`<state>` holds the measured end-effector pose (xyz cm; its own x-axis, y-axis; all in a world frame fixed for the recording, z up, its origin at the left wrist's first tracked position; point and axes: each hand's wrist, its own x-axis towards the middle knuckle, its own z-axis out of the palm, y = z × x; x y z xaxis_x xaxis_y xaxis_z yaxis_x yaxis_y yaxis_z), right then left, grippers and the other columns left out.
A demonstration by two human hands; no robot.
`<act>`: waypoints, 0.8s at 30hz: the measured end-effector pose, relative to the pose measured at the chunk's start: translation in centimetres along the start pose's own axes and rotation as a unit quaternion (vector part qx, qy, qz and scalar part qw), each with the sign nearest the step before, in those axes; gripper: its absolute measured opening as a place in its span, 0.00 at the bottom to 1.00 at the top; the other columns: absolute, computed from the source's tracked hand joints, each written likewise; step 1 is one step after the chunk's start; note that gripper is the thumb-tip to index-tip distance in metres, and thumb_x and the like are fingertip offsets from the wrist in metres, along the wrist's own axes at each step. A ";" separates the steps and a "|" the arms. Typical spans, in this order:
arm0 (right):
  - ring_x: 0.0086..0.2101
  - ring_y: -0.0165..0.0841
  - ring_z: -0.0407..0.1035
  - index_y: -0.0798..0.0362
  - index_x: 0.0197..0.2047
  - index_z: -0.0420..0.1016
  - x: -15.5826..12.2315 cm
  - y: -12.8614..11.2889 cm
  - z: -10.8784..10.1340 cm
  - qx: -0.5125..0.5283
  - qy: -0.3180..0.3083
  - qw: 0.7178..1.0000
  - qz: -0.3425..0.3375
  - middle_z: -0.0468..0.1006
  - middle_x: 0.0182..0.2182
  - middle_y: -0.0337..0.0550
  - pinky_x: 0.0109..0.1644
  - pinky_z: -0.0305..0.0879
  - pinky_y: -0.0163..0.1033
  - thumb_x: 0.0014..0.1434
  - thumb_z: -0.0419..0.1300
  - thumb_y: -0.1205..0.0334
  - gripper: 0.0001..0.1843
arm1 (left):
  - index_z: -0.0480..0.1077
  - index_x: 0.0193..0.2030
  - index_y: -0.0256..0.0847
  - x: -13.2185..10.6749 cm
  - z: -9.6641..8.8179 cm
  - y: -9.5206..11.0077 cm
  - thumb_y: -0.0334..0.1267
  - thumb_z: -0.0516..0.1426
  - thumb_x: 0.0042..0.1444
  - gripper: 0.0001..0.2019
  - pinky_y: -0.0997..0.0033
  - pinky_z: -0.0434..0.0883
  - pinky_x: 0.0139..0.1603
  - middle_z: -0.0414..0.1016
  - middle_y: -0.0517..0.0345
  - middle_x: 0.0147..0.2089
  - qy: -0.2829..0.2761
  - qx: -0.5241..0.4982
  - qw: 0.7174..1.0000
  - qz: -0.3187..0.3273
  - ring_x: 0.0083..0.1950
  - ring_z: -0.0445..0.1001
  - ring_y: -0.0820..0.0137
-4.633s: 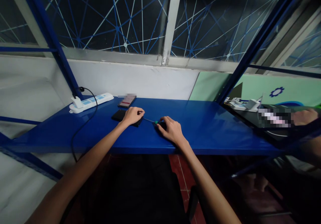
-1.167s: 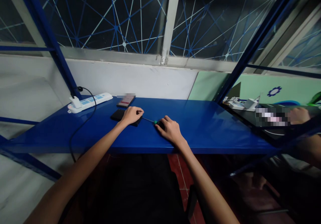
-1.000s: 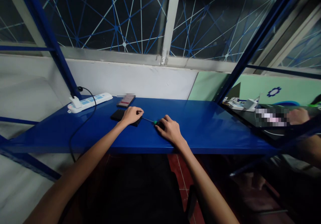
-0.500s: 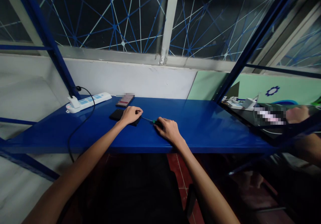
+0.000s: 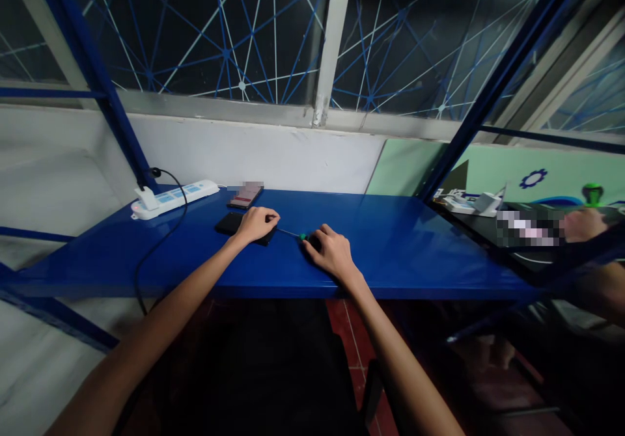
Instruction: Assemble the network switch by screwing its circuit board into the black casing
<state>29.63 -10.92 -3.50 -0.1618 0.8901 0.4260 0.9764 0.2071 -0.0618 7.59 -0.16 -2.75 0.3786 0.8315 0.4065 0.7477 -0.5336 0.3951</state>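
A screwdriver with a green-and-black handle lies level just above or on the blue table; its thin shaft points left. My right hand is curled round the handle, its fingers a little loose. At the shaft's far end is my left hand, thumb and fingers pinched together; what is between them is hidden. Under that hand rests a flat black case, partly covered by it. Just behind the case lies a phone with its screen lit.
A white power strip with a black cable stands at the back left of the blue table. Blue frame posts rise on both sides. At right, another person's hand holds a green-topped tool over a black surface.
My right hand's fingers have loosened and lifted slightly on the handle, showing more of it. My left hand stays in place. The other person's green-topped tool now stands upright.
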 end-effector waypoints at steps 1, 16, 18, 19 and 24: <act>0.31 0.32 0.71 0.50 0.39 0.74 0.0 0.0 0.0 -0.004 -0.002 1.000 0.000 0.74 0.41 0.44 0.29 0.49 0.37 0.65 0.50 0.44 0.21 | 0.80 0.39 0.45 0.0 0.0 0.0 0.40 0.55 0.57 0.11 0.73 0.71 0.39 0.83 0.58 0.40 0.000 0.001 1.000 -0.001 0.42 0.79 0.64; 0.33 0.36 0.73 0.48 0.47 0.67 0.1 0.2 0.3 0.040 -0.022 0.999 -0.018 0.81 0.38 0.40 0.29 0.43 0.38 0.64 0.55 0.51 0.13 | 0.80 0.38 0.45 0.0 0.0 0.0 0.39 0.55 0.57 0.11 0.72 0.71 0.37 0.83 0.58 0.40 0.001 0.002 1.000 0.007 0.41 0.79 0.63; 0.33 0.36 0.74 0.49 0.46 0.67 0.1 0.1 0.2 0.051 -0.016 0.998 -0.027 0.81 0.37 0.40 0.29 0.44 0.37 0.64 0.54 0.47 0.15 | 0.80 0.38 0.45 0.0 0.0 0.0 0.40 0.55 0.57 0.11 0.72 0.71 0.38 0.83 0.58 0.40 0.003 0.003 1.000 0.006 0.41 0.79 0.63; 0.33 0.35 0.74 0.49 0.45 0.67 0.0 0.1 0.1 0.056 -0.012 0.998 -0.030 0.81 0.37 0.41 0.29 0.44 0.37 0.65 0.52 0.45 0.17 | 0.80 0.38 0.45 0.0 0.0 0.0 0.40 0.55 0.57 0.11 0.72 0.71 0.38 0.83 0.58 0.40 0.004 0.004 1.000 0.004 0.41 0.79 0.63; 0.32 0.33 0.73 0.50 0.44 0.68 0.0 -0.2 0.0 0.050 0.008 0.998 -0.022 0.79 0.38 0.41 0.29 0.46 0.37 0.69 0.45 0.46 0.18 | 0.80 0.38 0.44 0.0 0.1 -0.1 0.39 0.55 0.57 0.11 0.72 0.71 0.38 0.83 0.58 0.40 0.003 0.007 1.000 0.003 0.41 0.79 0.63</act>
<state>29.48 -10.97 -3.49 -0.2012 0.8731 0.4442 0.9489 0.2863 -0.1330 7.60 -0.11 -2.89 0.3803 0.8268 0.4144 0.7530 -0.5370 0.3804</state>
